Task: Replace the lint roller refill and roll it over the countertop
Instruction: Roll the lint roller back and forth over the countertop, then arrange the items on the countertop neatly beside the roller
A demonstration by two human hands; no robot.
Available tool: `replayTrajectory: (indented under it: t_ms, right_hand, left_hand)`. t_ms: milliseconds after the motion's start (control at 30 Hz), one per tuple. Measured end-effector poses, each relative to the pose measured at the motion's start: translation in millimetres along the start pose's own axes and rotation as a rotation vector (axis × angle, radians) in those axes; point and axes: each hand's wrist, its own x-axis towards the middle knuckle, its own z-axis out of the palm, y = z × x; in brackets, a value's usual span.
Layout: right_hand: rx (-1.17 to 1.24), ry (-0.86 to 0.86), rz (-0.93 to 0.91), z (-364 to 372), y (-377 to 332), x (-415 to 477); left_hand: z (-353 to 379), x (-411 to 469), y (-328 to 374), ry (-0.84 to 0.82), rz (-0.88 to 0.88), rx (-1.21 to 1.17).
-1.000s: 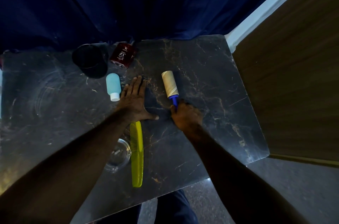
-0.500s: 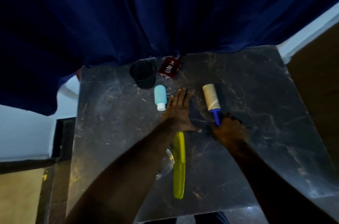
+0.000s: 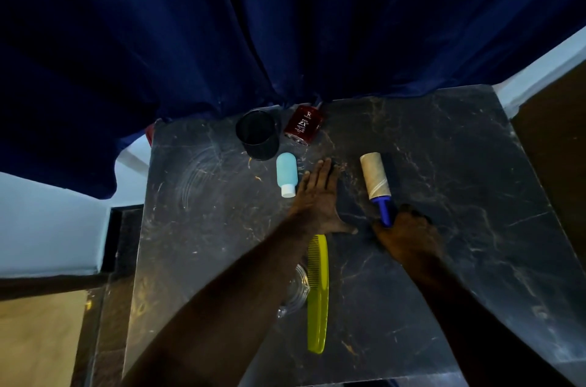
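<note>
Rolling the lint roller over the countertop, refill on.
Near to far: our right hand (image 3: 407, 236) grips the blue handle so the lint roller (image 3: 375, 177) lies on the marble countertop (image 3: 459, 164); left hand (image 3: 318, 199) flat, open, bracing beside it.

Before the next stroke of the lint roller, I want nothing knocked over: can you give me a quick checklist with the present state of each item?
1. Right hand grips the blue handle: ok.
2. Lint roller lies on the countertop: ok.
3. Left hand flat, bracing the top: ok.
4. Path beyond the roller free: ok.
5. Light blue bottle close beside the left hand's fingers: not ok.
6. Refill fresh and sticky: cannot tell.
</note>
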Motion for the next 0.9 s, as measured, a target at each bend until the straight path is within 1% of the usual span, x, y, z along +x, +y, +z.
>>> replayTrajectory:
  t_ms: [133, 367, 433, 533, 667, 733, 767, 833, 900]
  right_hand:
    - [-0.022, -0.019, 0.007, -5.3, -3.5, -3.5]
    - [-0.041, -0.036, -0.001, -8.8, -7.9, -7.0]
    - [-0.031, -0.04, 0.003, -9.2, -7.8, -7.8]
    - [-0.014, -0.046, 0.009, -9.6, -9.5, -9.1]
    - [0.027, -0.042, -0.003, -9.7, -11.4, -9.2]
    - [0.032, -0.055, -0.023, -8.8, -11.2, -8.6]
    - [0.032, -0.055, -0.026, -8.3, -10.9, -7.9]
    - [0.033, -0.066, -0.013, -8.4, -9.9, -5.9]
    - [0.032, -0.094, 0.01, -7.8, -10.7, -4.8]
  left_hand:
    - [-2.6, 2.5, 1.1, 0.01, -0.015, -0.039]
    - [5.5, -6.8, 2.9, 0.057, -0.046, -0.184]
    - [6.3, -14.5, 3.0, 0.106, -0.068, -0.253]
    - [3.8, -35.1, 1.4, 0.285, -0.117, -0.416]
    - [-4.6, -67.8, -12.7, 0.654, -0.16, -0.845]
    - [-16.0, -75.8, -26.4, 0.859, -0.197, -0.886]
    - [-23.1, -76.5, -34.8, 0.93, -0.219, -0.882]
    - [-36.9, -73.2, -51.6, 1.02, -0.293, -0.894]
    - [-46.9, -67.6, -68.8, 1.071, -0.339, -0.871]
